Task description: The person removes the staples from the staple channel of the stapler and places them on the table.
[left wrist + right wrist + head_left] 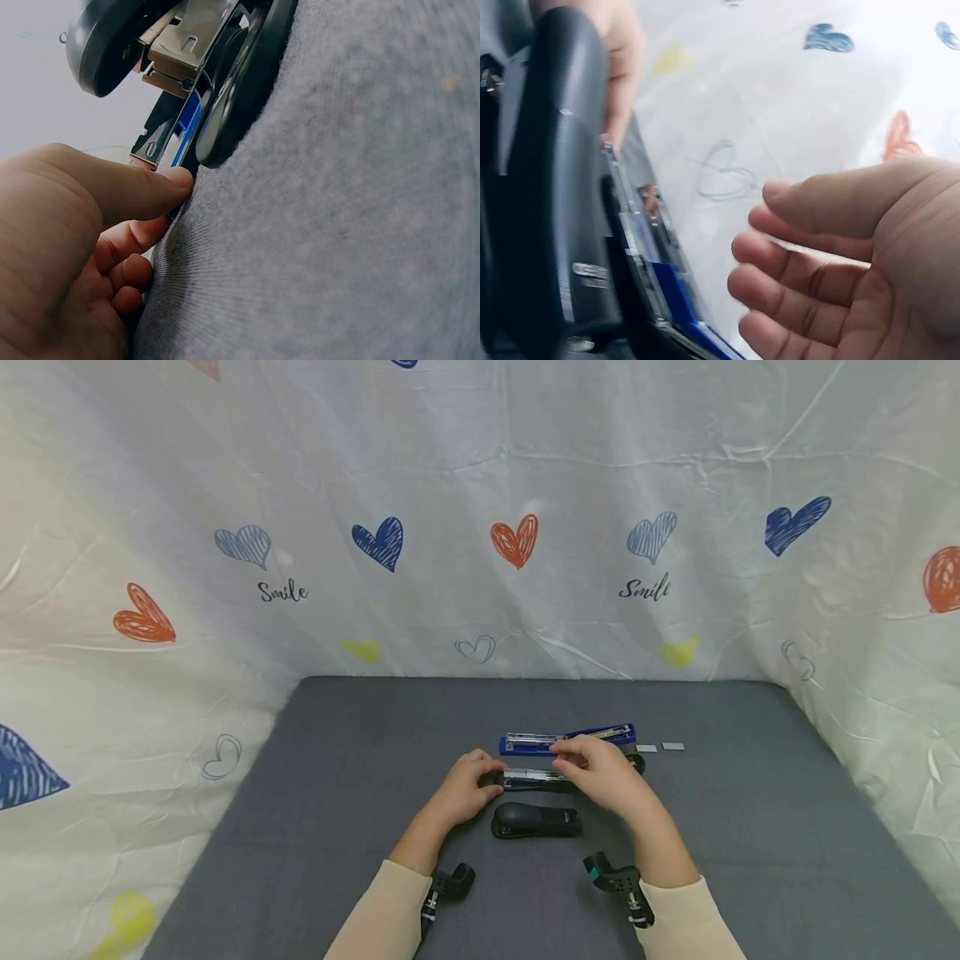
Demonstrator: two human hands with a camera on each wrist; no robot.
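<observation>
An opened black stapler [531, 779] lies in the middle, a silvery row of staples showing in its tray. My left hand [468, 783] pinches its left end between thumb and fingers; in the left wrist view, the thumb [150, 191] lies along that end. My right hand [603, 777] hovers over the stapler's right part, hiding some of it. In the right wrist view, its fingers [780, 289] are loosely curled and nothing shows between them. Nearer me lies a closed black stapler [535, 821]. Just beyond the opened one is an opened blue stapler [525, 746].
Two small strips of staples, one strip [647, 748] beside the blue stapler and another strip [673, 747] farther right, lie on the grey tabletop [360, 735]. A white curtain [450, 468] printed with hearts hangs behind the table and along its sides.
</observation>
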